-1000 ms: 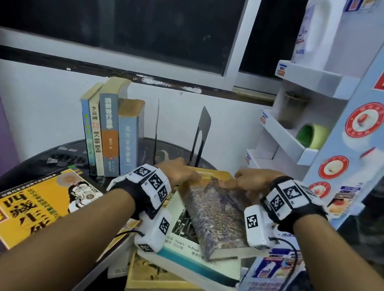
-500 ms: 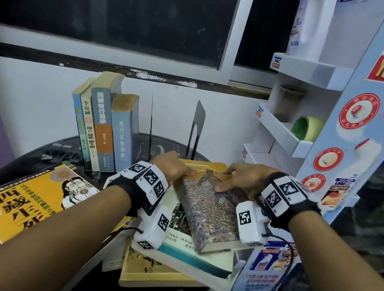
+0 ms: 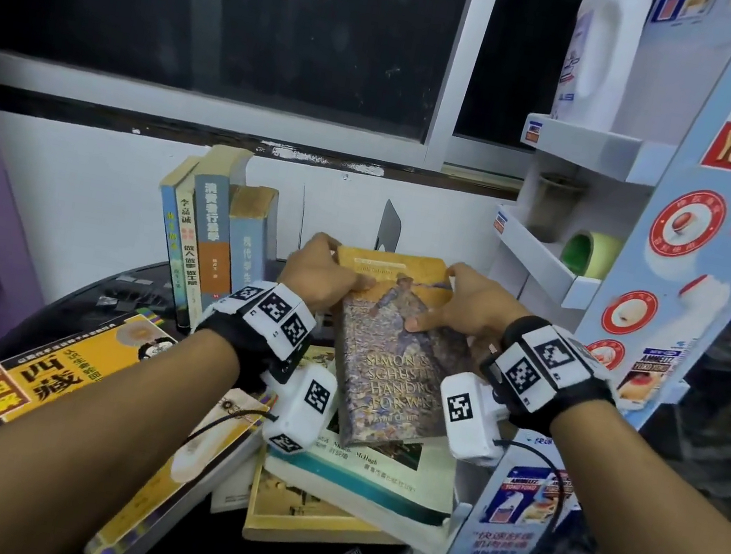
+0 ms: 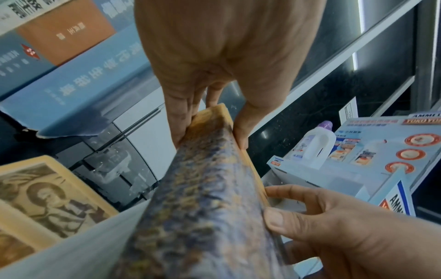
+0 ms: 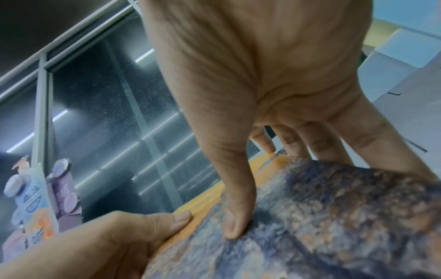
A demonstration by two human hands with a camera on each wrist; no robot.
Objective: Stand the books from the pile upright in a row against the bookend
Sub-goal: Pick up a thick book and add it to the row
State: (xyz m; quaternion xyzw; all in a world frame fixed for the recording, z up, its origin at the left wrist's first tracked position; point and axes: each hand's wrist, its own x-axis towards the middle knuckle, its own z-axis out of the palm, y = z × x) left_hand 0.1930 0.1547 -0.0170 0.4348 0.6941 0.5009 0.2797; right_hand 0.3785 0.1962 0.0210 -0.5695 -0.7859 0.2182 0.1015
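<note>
A thick paperback book [image 3: 394, 354] with a mottled purple-and-ochre cover is held tilted above the pile [image 3: 348, 482] of flat-lying books on the round dark table [image 3: 72, 310]. Its far end is gripped by the left hand [image 3: 320, 276] along the spine edge, thumb on the cover, and by the right hand [image 3: 469, 311] at the opposite edge, thumb pressed on the cover. A thin dark metal bookend [image 3: 388, 232] stands behind, right of four upright books [image 3: 214, 246].

The mottled book [image 3: 393, 359] has a glossy paper cover, the bench [image 3: 118, 298] is shiny black, the bookend [image 3: 388, 227] is thin matt metal.
</note>
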